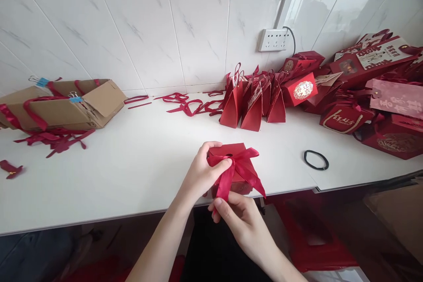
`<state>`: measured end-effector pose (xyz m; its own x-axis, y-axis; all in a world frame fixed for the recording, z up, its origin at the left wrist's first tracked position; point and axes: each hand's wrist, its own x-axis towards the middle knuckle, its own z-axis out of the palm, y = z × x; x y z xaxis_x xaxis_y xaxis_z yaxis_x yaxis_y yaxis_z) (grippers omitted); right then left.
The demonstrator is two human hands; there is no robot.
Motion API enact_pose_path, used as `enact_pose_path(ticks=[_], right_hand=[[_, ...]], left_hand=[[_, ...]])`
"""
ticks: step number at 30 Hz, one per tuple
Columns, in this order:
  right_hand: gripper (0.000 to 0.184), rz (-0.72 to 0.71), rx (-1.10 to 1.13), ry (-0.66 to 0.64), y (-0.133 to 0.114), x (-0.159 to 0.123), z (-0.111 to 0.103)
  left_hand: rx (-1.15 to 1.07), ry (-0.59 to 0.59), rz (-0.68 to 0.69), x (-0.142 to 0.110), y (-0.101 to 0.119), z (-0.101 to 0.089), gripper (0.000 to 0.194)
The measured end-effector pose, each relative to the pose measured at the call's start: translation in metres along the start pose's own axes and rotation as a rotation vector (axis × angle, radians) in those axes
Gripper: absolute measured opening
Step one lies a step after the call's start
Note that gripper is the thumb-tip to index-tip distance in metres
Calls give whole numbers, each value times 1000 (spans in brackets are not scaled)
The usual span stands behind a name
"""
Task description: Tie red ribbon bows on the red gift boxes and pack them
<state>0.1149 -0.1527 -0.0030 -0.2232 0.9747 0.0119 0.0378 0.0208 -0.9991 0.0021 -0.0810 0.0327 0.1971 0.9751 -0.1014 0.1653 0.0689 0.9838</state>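
A small red gift box point(240, 188) rests at the front edge of the white table, with a shiny red ribbon point(243, 169) tied on its top and its ends spread out. My left hand point(208, 169) grips the box from the left side, its thumb pressed on the ribbon at the knot. Below the box, my right hand point(236, 216) pinches one hanging ribbon end between thumb and fingers. The far side of the box and some of my left fingers are hidden.
A cardboard box point(66, 110) wound with ribbons and clips stands at left. Cut ribbon pieces point(193, 106) lie by the wall. Red triangular boxes point(253, 108) stand behind, with piled gift boxes point(390, 128) at right. A black hair tie point(316, 160) and a power socket point(273, 40) are also there.
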Motion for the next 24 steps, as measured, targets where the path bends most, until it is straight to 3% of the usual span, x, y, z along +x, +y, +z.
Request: enact_pose_path(ticks=[10, 14, 16, 17, 19, 22, 24], right_hand=[[40, 33, -216, -80, 0, -4, -17], [29, 69, -353, -268, -12, -23, -35], [26, 40, -361, -305, -20, -35, -51], [28, -3, -332, -261, -24, -40, -60], [33, -121, -269, -52, -28, -42, -79], [24, -261, -339, 249, -20, -25, -99], [61, -283, -412, 223, -8, -6, -103]], left_hand=[[-8, -38, -38, 2, 0, 1, 38], [-28, -57, -36, 3, -3, 0, 40], [-52, 20, 45, 1, -9, -3, 41], [-70, 82, 109, -1, -12, -4, 41], [-85, 236, 229, -7, -20, -7, 39], [35, 413, 219, -17, -26, -10, 33], [138, 463, 149, -21, -26, -10, 30]])
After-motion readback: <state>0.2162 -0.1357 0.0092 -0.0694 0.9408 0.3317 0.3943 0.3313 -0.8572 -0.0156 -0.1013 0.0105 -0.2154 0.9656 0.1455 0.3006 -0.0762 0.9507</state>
